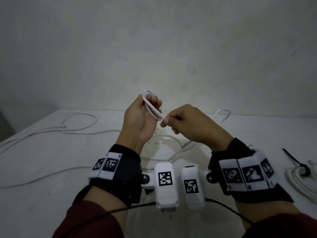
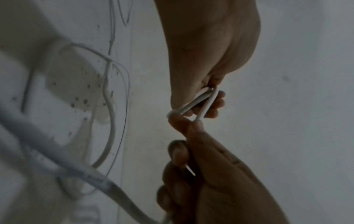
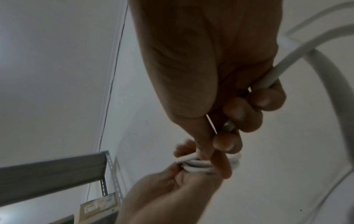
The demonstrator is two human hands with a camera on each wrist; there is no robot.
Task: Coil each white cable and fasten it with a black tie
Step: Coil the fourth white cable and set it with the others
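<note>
Both wrists rise above the bench (image 1: 51, 152); left hand (image 1: 139, 121), palm up, grips a small white cable coil (image 1: 152, 109); right hand (image 1: 187, 124), knuckles up, pinches the cable's trailing length.

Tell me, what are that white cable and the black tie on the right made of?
Cable: likely a smooth plastic or rubber jacket; it bends into tight loops in the left hand and shines faintly. Tie: looks like thin, dark plastic, though too small to be sure.
</note>
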